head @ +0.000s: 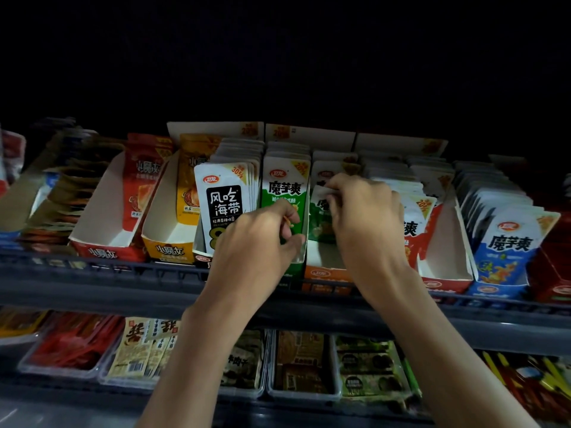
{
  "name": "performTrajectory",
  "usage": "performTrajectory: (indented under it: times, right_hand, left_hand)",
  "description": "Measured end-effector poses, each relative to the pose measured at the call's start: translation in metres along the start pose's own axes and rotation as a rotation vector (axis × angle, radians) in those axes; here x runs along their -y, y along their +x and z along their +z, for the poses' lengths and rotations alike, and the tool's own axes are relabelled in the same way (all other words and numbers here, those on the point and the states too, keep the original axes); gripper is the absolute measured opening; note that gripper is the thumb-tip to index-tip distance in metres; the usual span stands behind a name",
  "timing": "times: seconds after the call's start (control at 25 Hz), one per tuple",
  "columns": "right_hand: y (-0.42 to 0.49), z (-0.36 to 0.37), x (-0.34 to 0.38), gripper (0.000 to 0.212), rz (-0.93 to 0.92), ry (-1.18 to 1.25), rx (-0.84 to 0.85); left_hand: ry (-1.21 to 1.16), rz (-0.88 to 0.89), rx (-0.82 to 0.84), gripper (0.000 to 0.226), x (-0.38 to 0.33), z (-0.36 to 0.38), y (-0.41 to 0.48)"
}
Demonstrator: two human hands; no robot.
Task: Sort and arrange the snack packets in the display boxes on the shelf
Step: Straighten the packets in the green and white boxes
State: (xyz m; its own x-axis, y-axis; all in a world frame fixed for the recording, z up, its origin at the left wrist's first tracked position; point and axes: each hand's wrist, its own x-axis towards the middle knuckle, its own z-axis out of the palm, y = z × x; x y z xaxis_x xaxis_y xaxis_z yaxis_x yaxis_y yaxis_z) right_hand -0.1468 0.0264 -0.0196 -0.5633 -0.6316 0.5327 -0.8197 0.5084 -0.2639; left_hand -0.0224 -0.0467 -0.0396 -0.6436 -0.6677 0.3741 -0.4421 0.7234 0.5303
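Green packet (pixel 319 217), probably light, limp and slippery, stands in the orange box (pixel 324 273). My right hand (pixel 364 217) pinches its stiffer top seal. My left hand (pixel 256 242) curls at the green box (pixel 293 268); grip unclear.

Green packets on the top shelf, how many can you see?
2. One upright green packet stands at the front of its row, by the left hand. The right hand pinches a tilted green packet beside it. More may hide behind the first.

风吃海带 and 30% on white packet (pixel 224 196), 魔芋爽 on green packet (pixel 285 193)
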Motion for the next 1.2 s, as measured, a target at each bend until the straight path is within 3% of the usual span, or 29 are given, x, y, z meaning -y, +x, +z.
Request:
performTrajectory:
  times: [0.2,0.32,0.4,0.48,0.68,0.76,0.92,1.2]
  right_hand:
    - [0.000,-0.036,-0.006,0.014,-0.223,0.208,-0.465]
    - [-0.003,-0.057,-0.008,0.015,-0.317,0.241,-0.576]
    - [-0.002,-0.061,-0.011,0.015,-0.361,0.301,-0.554]
    - [-0.002,-0.066,-0.016,0.014,-0.365,0.401,-0.515]
    - [-0.003,-0.071,-0.033,0.040,-0.111,0.564,-0.506]
    - [-0.001,-0.069,-0.040,0.040,0.057,0.690,-0.358]
    - [-0.003,-0.070,-0.042,0.012,0.264,1.072,0.075]
    - [-0.005,-0.070,-0.043,0.016,0.293,1.144,0.149]
  left_hand:
    - [-0.221,-0.045,-0.055,0.028,-0.005,0.002,0.001]
    - [-0.377,-0.065,-0.108,0.040,-0.020,0.001,0.003]
    - [-0.456,-0.046,-0.122,0.034,-0.029,0.000,0.001]
    - [-0.531,0.021,-0.107,0.013,-0.039,0.001,-0.002]
    - [-0.722,0.084,0.014,0.030,-0.050,0.002,-0.009]
    - [-0.805,0.067,0.005,0.032,-0.049,0.002,-0.009]
    - [-0.897,0.038,-0.020,0.034,-0.046,0.004,-0.006]
    - [-0.943,0.021,0.000,0.031,-0.044,0.005,-0.006]
